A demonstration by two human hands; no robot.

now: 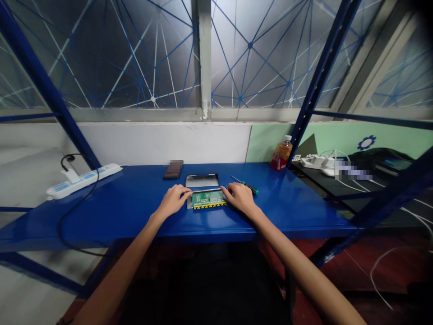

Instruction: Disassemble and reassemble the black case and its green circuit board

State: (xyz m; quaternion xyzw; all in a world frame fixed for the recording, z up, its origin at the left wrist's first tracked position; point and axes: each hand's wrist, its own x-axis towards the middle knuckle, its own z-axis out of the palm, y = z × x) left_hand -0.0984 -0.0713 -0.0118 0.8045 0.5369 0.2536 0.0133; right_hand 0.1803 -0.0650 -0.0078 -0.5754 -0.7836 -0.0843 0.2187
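A green circuit board with a yellow and black strip along its near edge lies in a shallow metal tray on the blue table. At its left end, my left hand has thumb and fingers closed on the edge. My right hand holds the right end, its thumb on the board's corner and the other fingers partly hidden. Just behind the board rests an open metal cover, dark-rimmed and grey inside. A screwdriver with a green and black handle lies beside my right hand, its shaft pointing away to the left.
A phone lies at the back of the blue table. To the left is a white power strip with a black cable over the table edge. A bottle of red drink stands back right by a blue post. White cables crowd the black side table.
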